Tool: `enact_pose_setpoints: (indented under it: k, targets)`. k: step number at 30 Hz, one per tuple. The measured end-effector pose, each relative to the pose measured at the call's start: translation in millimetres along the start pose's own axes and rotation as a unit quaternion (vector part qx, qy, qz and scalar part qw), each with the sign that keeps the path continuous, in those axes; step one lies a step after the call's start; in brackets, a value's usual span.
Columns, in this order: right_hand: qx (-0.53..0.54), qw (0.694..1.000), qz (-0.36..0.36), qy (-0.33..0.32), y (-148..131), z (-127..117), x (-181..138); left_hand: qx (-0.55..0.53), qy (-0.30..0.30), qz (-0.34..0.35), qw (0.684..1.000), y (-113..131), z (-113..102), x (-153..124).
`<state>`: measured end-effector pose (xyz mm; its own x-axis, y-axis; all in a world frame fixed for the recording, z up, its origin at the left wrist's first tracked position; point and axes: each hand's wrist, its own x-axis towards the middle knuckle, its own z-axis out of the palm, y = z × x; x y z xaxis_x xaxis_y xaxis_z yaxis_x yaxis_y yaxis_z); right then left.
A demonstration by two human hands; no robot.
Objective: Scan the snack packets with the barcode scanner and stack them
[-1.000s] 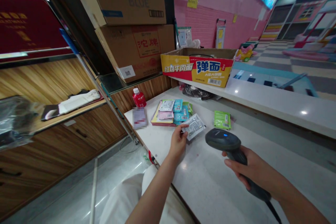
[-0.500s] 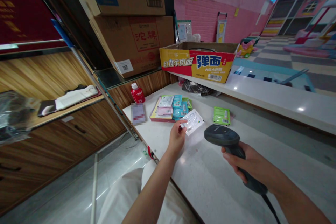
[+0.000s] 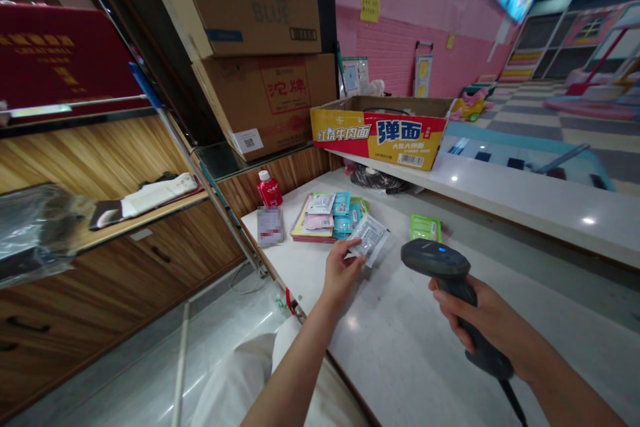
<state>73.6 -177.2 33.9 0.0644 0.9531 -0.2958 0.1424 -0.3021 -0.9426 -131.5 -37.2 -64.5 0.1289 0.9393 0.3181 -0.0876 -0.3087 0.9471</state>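
Observation:
A silver-white sachet (image 3: pixel 371 237) is pinched at its near left edge by my left hand (image 3: pixel 345 268), just over the white counter (image 3: pixel 385 347). My right hand (image 3: pixel 480 313) grips a black barcode scanner (image 3: pixel 443 263) by its handle, its head pointing left toward the sachet. A small blue light glows on top of the scanner, and its cable trails down at the bottom. Behind the sachet lies a pile of white, pink, blue and green packets (image 3: pixel 320 220) on some flat yellow and pink items. One green packet (image 3: pixel 425 227) lies apart, beyond the scanner head.
A red bottle (image 3: pixel 270 188) with a white cap stands at the counter's left edge. An open noodle carton (image 3: pixel 380 137) sits on the raised ledge (image 3: pixel 530 190). Cardboard boxes (image 3: pixel 270 100) are stacked at back left. A dark bundle (image 3: pixel 377 178) lies beneath the ledge.
The scanner's blue light has come on. The sachet is tilted differently in my left fingers. The whole view has shifted slightly, with things lower in the picture.

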Motion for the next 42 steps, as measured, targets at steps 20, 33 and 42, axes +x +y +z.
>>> enact_pose_setpoints:
  k: [20, 33, 42]
  targets:
    - [0.018, 1.000, -0.007, 0.025, 2.5, -7.6, 1.7, 0.574, 0.170, -0.006, 0.801, 48.0, -10.5, 80.5]
    - [0.029, 0.999, 0.001, 0.045, 3.1, -7.4, 3.0, 0.601, 0.134, 0.038, 0.787, 41.9, -12.2, 70.7]
    - [0.067, 0.977, 0.016, 0.200, -12.0, -38.6, 3.0, 0.506, 0.016, 0.137, 0.852, 42.7, 41.5, 56.4]
